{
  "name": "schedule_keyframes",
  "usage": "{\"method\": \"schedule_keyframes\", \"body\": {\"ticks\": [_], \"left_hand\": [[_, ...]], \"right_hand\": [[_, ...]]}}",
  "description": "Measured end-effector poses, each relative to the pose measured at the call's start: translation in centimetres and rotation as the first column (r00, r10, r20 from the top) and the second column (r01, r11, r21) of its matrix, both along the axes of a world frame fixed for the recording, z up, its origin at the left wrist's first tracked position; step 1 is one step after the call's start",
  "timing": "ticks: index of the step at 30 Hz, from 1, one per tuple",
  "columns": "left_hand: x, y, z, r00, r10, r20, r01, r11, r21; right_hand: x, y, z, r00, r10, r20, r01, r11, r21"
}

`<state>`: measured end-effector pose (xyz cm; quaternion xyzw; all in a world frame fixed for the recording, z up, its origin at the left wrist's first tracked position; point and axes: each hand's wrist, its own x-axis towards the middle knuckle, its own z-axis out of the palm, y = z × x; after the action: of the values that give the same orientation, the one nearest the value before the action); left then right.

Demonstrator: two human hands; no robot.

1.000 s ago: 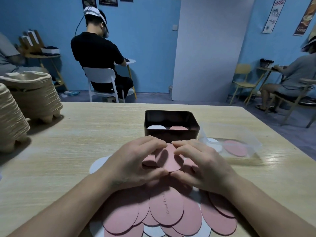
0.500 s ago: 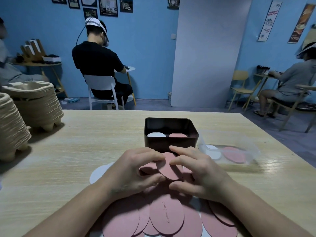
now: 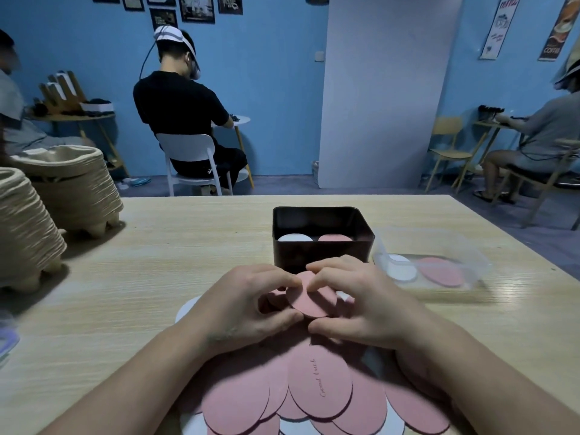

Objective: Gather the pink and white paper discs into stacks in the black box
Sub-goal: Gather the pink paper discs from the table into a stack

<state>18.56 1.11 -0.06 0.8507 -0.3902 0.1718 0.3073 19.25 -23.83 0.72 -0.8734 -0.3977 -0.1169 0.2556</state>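
Barely shifted, pink disc [image 3: 309,298] stays pinched between left hand [image 3: 248,309] and right hand [image 3: 361,306], edges partly hidden.

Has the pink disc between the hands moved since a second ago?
No. The pink disc stays just in front of the near wall of the black box, pinched between the left hand and the right hand.

Wood table [image 3: 150,277] under my work; two stacks of pulp trays [image 3: 72,189] far left; clear plastic tub [image 3: 467,246] on my right. Behind the table, a person in black [image 3: 179,108] on a white chair [image 3: 188,150], back to me; framed posters [image 3: 196,7] on the blue wall.
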Motion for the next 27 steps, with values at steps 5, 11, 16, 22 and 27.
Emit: {"method": "schedule_keyframes", "body": {"ticks": [5, 11, 16, 22, 27], "left_hand": [[0.0, -0.3, 0.1, 0.998, -0.018, -0.066, 0.017, 1.0, -0.025], [-0.2, -0.2, 0.3, 0.996, -0.029, -0.084, 0.027, 0.999, -0.029], [-0.3, -0.4, 0.2, 0.996, -0.039, -0.075, 0.039, 0.999, -0.004], [-0.1, -0.3, 0.1, 0.994, -0.018, -0.106, 0.019, 1.0, 0.011], [0.3, 1.0, 0.2, 0.987, 0.152, -0.048, -0.146, 0.982, 0.118]], "right_hand": [[0.0, -1.0, 0.2, 0.994, 0.018, -0.109, -0.009, 0.997, 0.082], [-0.2, -1.2, 0.0, 0.99, 0.029, -0.141, -0.014, 0.994, 0.106], [-0.1, -1.1, -0.3, 0.993, 0.005, -0.121, 0.007, 0.995, 0.099], [-0.2, -1.0, -0.3, 0.994, -0.007, -0.107, 0.021, 0.991, 0.129], [-0.1, -1.8, -0.4, 0.991, -0.043, -0.125, 0.062, 0.987, 0.151]]}}
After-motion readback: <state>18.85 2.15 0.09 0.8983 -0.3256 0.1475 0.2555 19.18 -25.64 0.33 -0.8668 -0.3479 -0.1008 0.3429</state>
